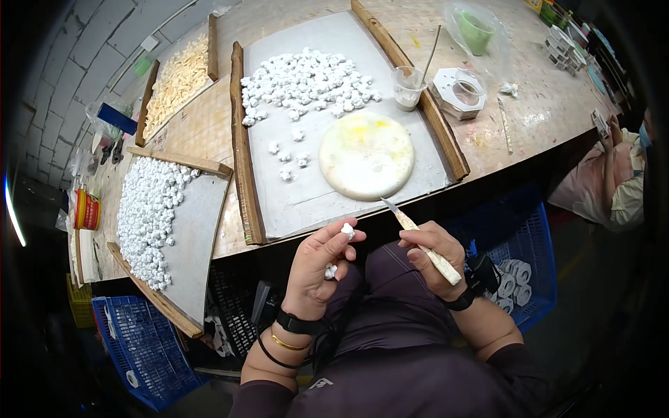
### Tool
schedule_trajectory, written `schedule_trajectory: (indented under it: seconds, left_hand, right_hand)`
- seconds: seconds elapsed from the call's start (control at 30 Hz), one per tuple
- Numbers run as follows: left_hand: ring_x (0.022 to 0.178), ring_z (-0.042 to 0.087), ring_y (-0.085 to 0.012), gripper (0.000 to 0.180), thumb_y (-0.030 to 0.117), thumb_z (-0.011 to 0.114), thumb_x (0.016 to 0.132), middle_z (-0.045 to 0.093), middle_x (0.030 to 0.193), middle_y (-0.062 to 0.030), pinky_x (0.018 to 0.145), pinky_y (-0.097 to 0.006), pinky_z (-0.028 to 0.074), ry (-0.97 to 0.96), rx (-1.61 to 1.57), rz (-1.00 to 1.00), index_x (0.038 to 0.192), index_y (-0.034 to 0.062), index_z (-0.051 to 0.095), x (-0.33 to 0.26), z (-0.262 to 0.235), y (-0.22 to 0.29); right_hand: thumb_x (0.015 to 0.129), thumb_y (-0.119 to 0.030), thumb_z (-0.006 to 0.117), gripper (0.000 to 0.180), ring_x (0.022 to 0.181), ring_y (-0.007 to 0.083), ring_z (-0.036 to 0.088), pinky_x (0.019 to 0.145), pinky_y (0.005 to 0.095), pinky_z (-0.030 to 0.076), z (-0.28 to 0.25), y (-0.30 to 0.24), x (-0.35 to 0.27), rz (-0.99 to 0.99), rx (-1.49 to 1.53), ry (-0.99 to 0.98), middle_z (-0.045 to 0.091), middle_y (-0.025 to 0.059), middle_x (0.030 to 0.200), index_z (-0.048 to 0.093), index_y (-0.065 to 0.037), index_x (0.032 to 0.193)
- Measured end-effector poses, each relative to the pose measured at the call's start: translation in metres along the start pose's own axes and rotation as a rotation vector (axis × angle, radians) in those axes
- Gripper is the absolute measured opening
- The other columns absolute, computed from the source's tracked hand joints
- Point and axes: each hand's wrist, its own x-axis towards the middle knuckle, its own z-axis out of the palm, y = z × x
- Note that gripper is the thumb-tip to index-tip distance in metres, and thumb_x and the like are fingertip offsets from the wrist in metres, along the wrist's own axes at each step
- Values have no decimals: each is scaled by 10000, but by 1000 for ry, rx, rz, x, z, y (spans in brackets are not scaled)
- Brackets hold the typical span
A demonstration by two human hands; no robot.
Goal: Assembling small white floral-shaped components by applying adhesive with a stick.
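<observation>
My left hand (315, 259) is raised at the table's front edge. Its thumb and fingers pinch a small lumpy white piece (348, 229), while a second white piece (330, 271) sits among the curled lower fingers. In my right hand (433, 259) is a small knife (406, 220) with a pale wrapped handle, its blade pointing up and left. The blade tip is close to the near rim of a round cream-white slab (366, 171) with yellow smears. Several loose white pieces (286, 157) lie left of the slab, and a heap of them (306, 78) is behind.
Wooden rails (245, 160) flank the grey board (279, 209). A clear cup (407, 89) with a stick and an octagonal grey mould (460, 93) stand right. More white pieces fill a left tray (188, 244). Blue crates (150, 355) sit below. A person (599, 174) is at far right.
</observation>
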Motion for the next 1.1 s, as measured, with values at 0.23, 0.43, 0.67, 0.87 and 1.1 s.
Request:
schedule_trajectory:
  seconds: [0.23, 0.43, 0.67, 0.87, 1.1]
  left_hand:
    - [598, 553, -100, 319, 172, 586, 908, 650, 985, -200, 385, -161, 390, 44, -188, -80, 1139, -46, 563, 5, -6, -1]
    - [545, 559, -116, 288, 186, 598, 896, 650, 970, -235, 391, -176, 411, 49, -176, -50, 1084, -32, 583, 8, -4, -2]
    - [555, 565, -109, 249, 140, 600, 879, 650, 986, -228, 399, -170, 407, 47, -124, -34, 1067, -19, 564, 6, -1, 0]
    - [541, 513, -90, 243, 118, 600, 866, 658, 959, -192, 387, -164, 374, 112, -120, -48, 1071, -8, 570, 9, 6, 1]
    - [588, 466, -75, 294, 115, 625, 849, 624, 900, -124, 412, -157, 346, 120, -139, -68, 1100, -25, 567, 12, 3, 1]
  right_hand:
    - [868, -179, 659, 262, 740, 142, 564, 660, 236, 451, -2, 2, -3, 47, 18, -10, 590, 66, 855, 658, -30, 1084]
    - [879, -214, 647, 285, 748, 151, 570, 666, 243, 455, -6, 8, -1, 30, 15, 24, 591, 71, 858, 652, -27, 1095]
    - [884, -195, 642, 309, 768, 185, 610, 667, 268, 480, -12, 28, 22, 23, -78, 112, 633, 109, 864, 632, 11, 1114]
    - [858, -136, 668, 283, 733, 180, 613, 648, 259, 474, -9, 35, 36, 29, -189, 89, 634, 112, 836, 639, 7, 1100]
    - [847, -123, 676, 269, 728, 188, 613, 646, 265, 474, -6, 40, 42, 26, -240, 91, 635, 116, 835, 649, 9, 1080]
